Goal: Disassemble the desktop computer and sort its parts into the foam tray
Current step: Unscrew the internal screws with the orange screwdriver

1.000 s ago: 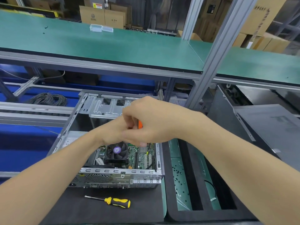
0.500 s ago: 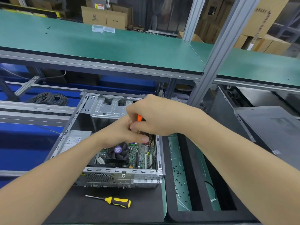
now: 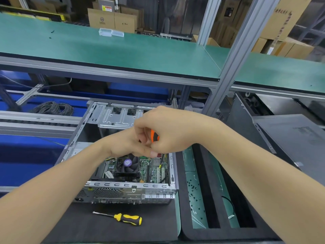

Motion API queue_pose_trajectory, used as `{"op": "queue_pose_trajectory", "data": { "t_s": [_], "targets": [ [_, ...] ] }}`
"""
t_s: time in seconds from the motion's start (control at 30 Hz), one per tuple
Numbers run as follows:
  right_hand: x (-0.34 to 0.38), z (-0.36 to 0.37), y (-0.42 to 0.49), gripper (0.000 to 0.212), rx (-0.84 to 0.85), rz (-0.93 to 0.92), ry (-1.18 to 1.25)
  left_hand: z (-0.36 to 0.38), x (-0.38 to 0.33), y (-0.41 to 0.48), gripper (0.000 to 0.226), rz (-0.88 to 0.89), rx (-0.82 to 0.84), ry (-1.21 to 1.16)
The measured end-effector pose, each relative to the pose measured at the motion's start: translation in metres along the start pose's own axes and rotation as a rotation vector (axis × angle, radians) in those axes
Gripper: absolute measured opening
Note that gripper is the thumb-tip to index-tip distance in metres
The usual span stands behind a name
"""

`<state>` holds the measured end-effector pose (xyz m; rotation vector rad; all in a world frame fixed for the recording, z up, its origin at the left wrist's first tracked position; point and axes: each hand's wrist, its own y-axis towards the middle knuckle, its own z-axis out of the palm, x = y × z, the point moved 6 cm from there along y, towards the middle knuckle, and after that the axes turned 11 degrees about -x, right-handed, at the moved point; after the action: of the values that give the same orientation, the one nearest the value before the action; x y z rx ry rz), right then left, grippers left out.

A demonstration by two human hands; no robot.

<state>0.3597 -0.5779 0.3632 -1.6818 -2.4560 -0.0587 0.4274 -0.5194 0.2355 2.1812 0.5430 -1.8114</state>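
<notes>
The open desktop computer case point(image 3: 130, 191) lies on a dark mat, its motherboard and black CPU fan point(image 3: 128, 164) exposed. Above the board, my right hand point(image 3: 168, 132) grips an orange-handled screwdriver point(image 3: 152, 135) pointing down into the case. My left hand point(image 3: 126, 144) sits right beside it, fingertips pinching at the tool's shaft; the tip and the contact point are hidden by the hands. The black foam tray point(image 3: 204, 175) stands to the right of the case, with several small screws in one slot and a thin black cable in another.
A yellow-and-black screwdriver point(image 3: 127, 218) lies on the mat in front of the case. A grey case side panel point(image 3: 297, 138) leans at the right. A green shelf point(image 3: 123, 51) and its metal upright point(image 3: 226, 67) overhang the bench. A wire coil point(image 3: 52, 107) lies back left.
Both hands stay together over the case, drifting slightly right and up. The right hand's grip on the orange handle has turned a little, showing more of the handle.
</notes>
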Motion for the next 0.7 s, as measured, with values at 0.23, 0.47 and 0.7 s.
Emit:
{"op": "queue_pose_trajectory", "data": {
  "t_s": [0.23,0.47,0.7],
  "targets": [
    [-0.005,-0.007,0.004,0.059,-0.323,0.286,-0.239,0.004,-0.011,0.003,0.04,0.062,-0.205,0.082],
    [-0.009,0.0,0.012,0.024,-0.167,0.18,-0.157,-0.001,0.004,0.0,0.052,0.027,-0.23,0.074],
    [-0.01,-0.013,0.0,0.018,-0.025,0.052,-0.092,-0.004,-0.003,-0.007,0.027,0.083,0.044,-0.139]
  ]
}}
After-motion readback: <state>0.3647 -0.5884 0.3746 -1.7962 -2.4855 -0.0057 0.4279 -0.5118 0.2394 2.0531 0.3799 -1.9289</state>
